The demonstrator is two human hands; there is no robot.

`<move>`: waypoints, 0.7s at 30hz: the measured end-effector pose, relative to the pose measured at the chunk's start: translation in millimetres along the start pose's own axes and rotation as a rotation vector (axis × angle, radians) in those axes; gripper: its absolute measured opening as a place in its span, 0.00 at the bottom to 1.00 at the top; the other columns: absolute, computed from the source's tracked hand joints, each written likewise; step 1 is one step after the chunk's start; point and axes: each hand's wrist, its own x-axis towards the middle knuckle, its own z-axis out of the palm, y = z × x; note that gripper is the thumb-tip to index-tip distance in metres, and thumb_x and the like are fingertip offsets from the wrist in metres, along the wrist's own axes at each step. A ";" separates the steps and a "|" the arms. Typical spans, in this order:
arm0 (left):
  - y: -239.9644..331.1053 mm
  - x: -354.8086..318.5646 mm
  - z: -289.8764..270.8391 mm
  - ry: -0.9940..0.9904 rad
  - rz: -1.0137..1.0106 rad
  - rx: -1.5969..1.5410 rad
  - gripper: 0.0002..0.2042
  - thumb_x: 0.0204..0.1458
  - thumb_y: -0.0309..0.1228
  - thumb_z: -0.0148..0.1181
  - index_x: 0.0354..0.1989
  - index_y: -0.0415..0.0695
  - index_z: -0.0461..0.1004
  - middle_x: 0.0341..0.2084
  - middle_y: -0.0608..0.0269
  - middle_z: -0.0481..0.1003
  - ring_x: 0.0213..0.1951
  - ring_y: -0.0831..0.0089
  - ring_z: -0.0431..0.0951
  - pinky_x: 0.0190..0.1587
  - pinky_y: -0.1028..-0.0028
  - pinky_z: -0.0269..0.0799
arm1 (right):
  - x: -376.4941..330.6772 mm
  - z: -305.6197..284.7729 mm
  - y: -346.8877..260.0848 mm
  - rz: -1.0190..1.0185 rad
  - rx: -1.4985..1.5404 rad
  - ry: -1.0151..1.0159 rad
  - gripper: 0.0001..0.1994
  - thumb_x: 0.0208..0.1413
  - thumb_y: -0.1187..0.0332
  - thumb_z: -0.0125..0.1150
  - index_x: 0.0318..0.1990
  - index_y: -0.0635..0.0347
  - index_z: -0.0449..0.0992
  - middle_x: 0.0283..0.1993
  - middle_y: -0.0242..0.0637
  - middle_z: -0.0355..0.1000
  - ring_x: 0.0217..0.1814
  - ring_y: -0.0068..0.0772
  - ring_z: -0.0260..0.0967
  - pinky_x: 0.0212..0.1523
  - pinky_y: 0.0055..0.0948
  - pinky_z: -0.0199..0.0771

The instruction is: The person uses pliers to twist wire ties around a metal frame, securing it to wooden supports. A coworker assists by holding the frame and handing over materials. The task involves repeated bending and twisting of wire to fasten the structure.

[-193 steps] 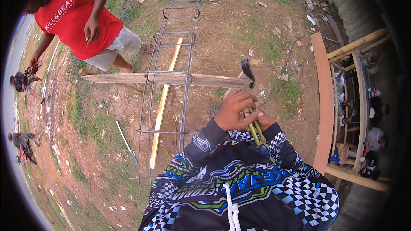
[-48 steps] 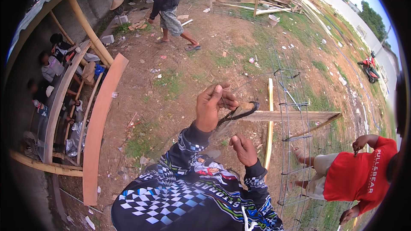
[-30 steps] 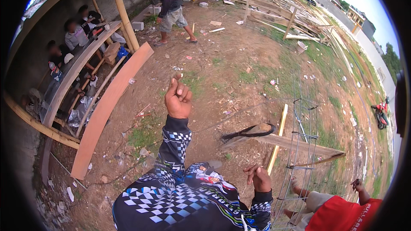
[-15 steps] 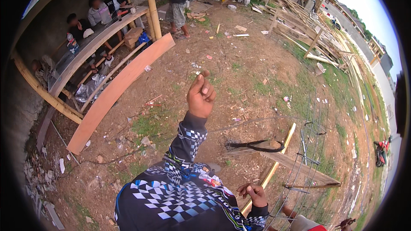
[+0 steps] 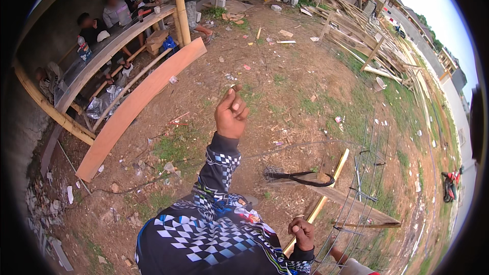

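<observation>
My left hand (image 5: 232, 114) is raised ahead of me over the bare ground, its fingers curled and the thumb close to the forefinger; anything in them is too small to make out. Low in front of my body, my right hand (image 5: 301, 233) is closed too, and what lies inside its fingers is hidden. Just right of it stands a cage of thin steel bars (image 5: 362, 195) with stirrups tied across. A bundle of black tie wire (image 5: 305, 177) rests on a wooden plank (image 5: 374, 211) beyond my right hand. A pale timber strip (image 5: 326, 193) slants up behind that hand.
At the far left, several people sit by a bamboo-framed table (image 5: 109, 53); another person stands at its post (image 5: 181, 10). A long reddish board (image 5: 145, 107) leans before it. Piled timber (image 5: 356, 35) lies far right, a red motorbike (image 5: 451, 186) nearer. Another person's limb (image 5: 338, 255) shows below.
My left hand has shifted slightly left, still curled. My right hand's fingers have drawn in more tightly. The standing person at the post has moved left, and a co-worker's hand at lower right has left view.
</observation>
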 end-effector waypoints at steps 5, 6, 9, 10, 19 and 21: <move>-2.6 4.1 -1.6 0.030 0.008 -0.066 0.11 0.65 0.35 0.47 0.48 0.41 0.69 0.15 0.74 0.60 0.15 0.85 0.52 0.19 0.80 0.47 | 6.6 -2.8 2.3 -0.027 0.224 -0.056 0.21 0.59 0.59 0.57 0.21 0.69 0.75 0.23 0.47 0.71 0.25 0.37 0.68 0.27 0.32 0.66; 0.1 3.6 -2.0 0.036 0.011 -0.052 0.11 0.65 0.35 0.47 0.47 0.41 0.69 0.15 0.74 0.60 0.15 0.85 0.52 0.19 0.81 0.47 | 6.4 -5.7 1.3 0.053 0.223 -0.114 0.18 0.57 0.63 0.58 0.21 0.70 0.75 0.25 0.45 0.72 0.28 0.36 0.69 0.31 0.31 0.67; 9.4 6.2 -4.9 0.027 -0.008 0.014 0.12 0.65 0.35 0.46 0.47 0.41 0.69 0.15 0.75 0.60 0.15 0.86 0.52 0.19 0.81 0.47 | 9.2 -6.3 -0.9 -0.005 0.023 -0.109 0.19 0.58 0.62 0.57 0.20 0.69 0.73 0.25 0.45 0.72 0.29 0.36 0.70 0.32 0.30 0.66; 11.2 4.7 -5.8 0.022 -0.017 0.040 0.12 0.65 0.36 0.45 0.47 0.41 0.69 0.15 0.75 0.60 0.15 0.86 0.53 0.19 0.81 0.48 | 10.0 -4.1 -6.5 -0.019 -0.013 -0.108 0.19 0.58 0.65 0.56 0.17 0.67 0.71 0.25 0.43 0.72 0.29 0.34 0.69 0.32 0.31 0.67; 11.1 -5.2 10.7 -0.050 0.008 -0.014 0.12 0.65 0.36 0.47 0.48 0.42 0.69 0.14 0.74 0.60 0.15 0.86 0.52 0.19 0.81 0.47 | 25.5 -4.1 -10.3 0.398 0.027 -0.211 0.16 0.62 0.66 0.55 0.53 0.67 0.73 0.31 0.34 0.68 0.31 0.23 0.65 0.34 0.23 0.66; 12.9 -7.3 14.6 -0.065 0.011 -0.029 0.12 0.65 0.36 0.47 0.48 0.42 0.69 0.14 0.75 0.60 0.15 0.86 0.52 0.19 0.81 0.47 | 30.5 -5.1 -11.2 0.435 -0.067 -0.342 0.18 0.63 0.65 0.55 0.55 0.68 0.73 0.30 0.31 0.65 0.29 0.22 0.60 0.32 0.23 0.62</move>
